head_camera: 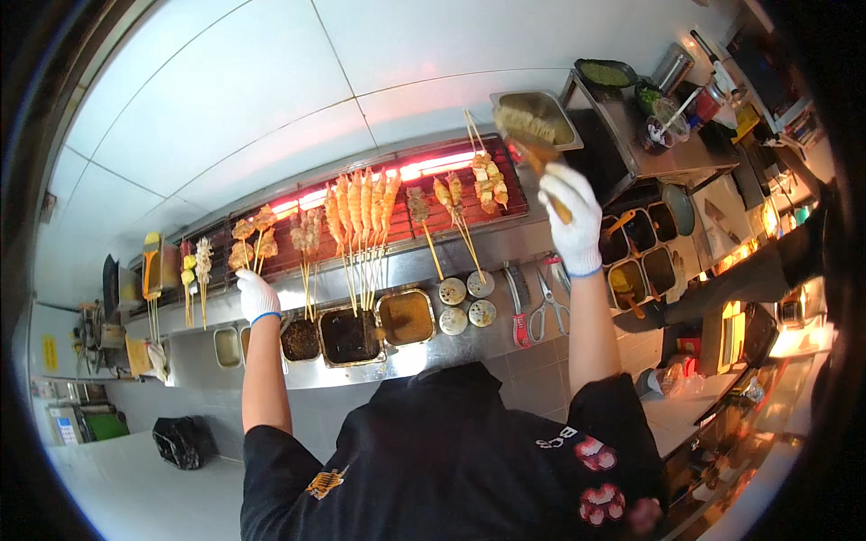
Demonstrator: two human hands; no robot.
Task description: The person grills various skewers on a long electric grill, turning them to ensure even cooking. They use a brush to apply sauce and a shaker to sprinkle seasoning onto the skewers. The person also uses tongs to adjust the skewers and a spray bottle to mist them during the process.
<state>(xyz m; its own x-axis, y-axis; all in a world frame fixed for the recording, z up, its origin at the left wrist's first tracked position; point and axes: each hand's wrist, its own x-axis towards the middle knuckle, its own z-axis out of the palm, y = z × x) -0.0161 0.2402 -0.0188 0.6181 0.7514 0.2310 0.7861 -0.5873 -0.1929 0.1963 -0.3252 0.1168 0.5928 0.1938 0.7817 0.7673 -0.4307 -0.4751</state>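
Note:
White gloves cover both hands. My right hand [575, 216] grips a wooden-handled brush [541, 152], its blurred bristle end raised beside a metal pan [572, 135] behind the grill's right end. At the ends of meat skewers [257, 237] on the left of the grill [419, 203] is my left hand [257, 296]; its fingers touch the sticks, though their grip is partly hidden. Prawn skewers [362, 206] lie side by side mid-grill, with small-piece meat skewers [306, 233] to their left. Further right lie a dark meat skewer [418, 206], a pair of skewers [450, 193] and chunky skewers [488, 182].
Sauce pans [406, 316] line the front counter, beside round perforated shaker lids [452, 291] and scissors [548, 311]. More sauce tubs [626, 284] stand right of my right arm. A steel side table [649, 162] holds bowls. A glowing heating element [440, 164] runs along the grill's back.

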